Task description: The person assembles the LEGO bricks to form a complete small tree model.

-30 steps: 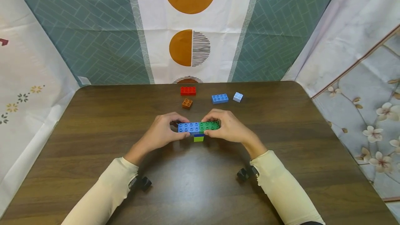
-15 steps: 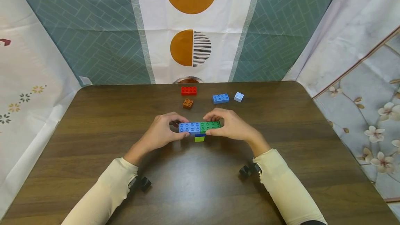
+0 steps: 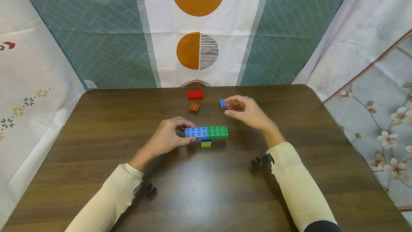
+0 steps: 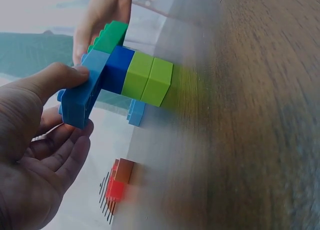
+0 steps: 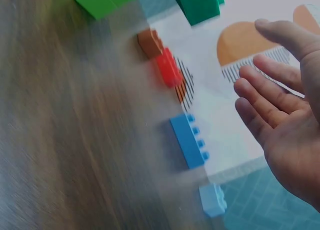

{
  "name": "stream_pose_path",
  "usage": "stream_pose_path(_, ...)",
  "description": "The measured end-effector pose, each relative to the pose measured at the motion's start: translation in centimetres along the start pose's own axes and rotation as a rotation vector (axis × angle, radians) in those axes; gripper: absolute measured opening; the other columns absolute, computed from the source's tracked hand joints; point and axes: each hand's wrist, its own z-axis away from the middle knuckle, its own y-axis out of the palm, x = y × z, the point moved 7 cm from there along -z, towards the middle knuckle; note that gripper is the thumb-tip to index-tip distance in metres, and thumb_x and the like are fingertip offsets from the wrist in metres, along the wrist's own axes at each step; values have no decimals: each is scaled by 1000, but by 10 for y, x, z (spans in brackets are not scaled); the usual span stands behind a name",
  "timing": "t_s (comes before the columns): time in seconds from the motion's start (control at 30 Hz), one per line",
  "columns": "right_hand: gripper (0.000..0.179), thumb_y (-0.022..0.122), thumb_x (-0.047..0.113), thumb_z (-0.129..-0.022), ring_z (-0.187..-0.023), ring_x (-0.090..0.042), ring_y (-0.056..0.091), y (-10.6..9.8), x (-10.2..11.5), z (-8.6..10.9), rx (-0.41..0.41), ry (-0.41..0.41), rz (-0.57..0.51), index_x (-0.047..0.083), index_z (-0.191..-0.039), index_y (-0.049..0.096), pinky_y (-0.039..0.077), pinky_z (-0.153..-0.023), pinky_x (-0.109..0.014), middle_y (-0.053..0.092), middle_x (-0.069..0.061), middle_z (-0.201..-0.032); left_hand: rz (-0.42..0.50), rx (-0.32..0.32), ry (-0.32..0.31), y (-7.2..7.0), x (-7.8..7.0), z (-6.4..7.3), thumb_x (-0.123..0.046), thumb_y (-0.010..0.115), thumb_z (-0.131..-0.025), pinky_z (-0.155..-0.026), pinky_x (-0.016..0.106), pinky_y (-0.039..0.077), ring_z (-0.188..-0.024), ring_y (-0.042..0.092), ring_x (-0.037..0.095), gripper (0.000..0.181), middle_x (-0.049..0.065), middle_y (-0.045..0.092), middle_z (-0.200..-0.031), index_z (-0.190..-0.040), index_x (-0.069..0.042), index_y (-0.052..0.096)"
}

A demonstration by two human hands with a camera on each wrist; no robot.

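Observation:
My left hand (image 3: pixel 167 137) pinches the blue brick (image 3: pixel 195 133) at the left end of a T-shaped build, thumb on the near side. Beside it in the top row sits a green brick (image 3: pixel 217 131). Under them, in the left wrist view, are a dark blue brick (image 4: pixel 118 69) and two lime green bricks (image 4: pixel 145 79), standing on the table. My right hand (image 3: pixel 248 114) holds nothing, its fingers extended and apart in the right wrist view. It hovers near another blue brick (image 5: pixel 188 141), partly covering it in the head view.
A red brick (image 3: pixel 195 95) and a small orange-brown brick (image 3: pixel 194 107) lie toward the table's back edge. A small light blue brick (image 5: pixel 212 200) is near the loose blue one, mostly hidden by the right hand in the head view. Cloth hangs behind the table (image 3: pixel 80 146).
My right hand has let go of the green brick and moved away, back and to the right, toward the loose blue brick. The left hand keeps its pinch on the build.

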Motion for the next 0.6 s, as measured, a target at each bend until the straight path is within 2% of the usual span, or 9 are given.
stream_pose_path(0.17,43,76,13,-94,-108,-25,64,-15,-18,-8,-58,63,-16,1,-133,62,53,-93,-25,66,-25,-123,3,6,-6,0,1,0,-22,88,-83,-83,39,59,-93,66,23,34,1,72,-109,-113,-14,75)
stream_pose_path(0.33,42,75,14,-94,-111,-28,62,-23,-36,-14,-99,123,-11,5,-133,62,51,-101,-39,65,-24,-126,1,5,-8,-1,1,0,-23,88,-83,-82,37,58,-93,65,21,34,1,72,-110,-113,-14,75)
stream_pose_path(0.47,44,74,12,-95,-112,-32,61,-25,-49,-17,-115,148,-5,-1,-134,59,47,-106,-48,65,-25,-127,-6,6,-7,-1,0,0,-23,88,-83,-82,34,57,-92,65,19,34,1,72,-110,-114,-14,75)
stream_pose_path(0.6,46,72,11,-96,-113,-33,61,-26,-60,-19,-131,179,6,-5,-136,58,49,-103,-38,65,-25,-128,-11,10,-8,0,1,0,-23,88,-84,-82,32,57,-92,65,18,34,0,72,-110,-114,-15,75)
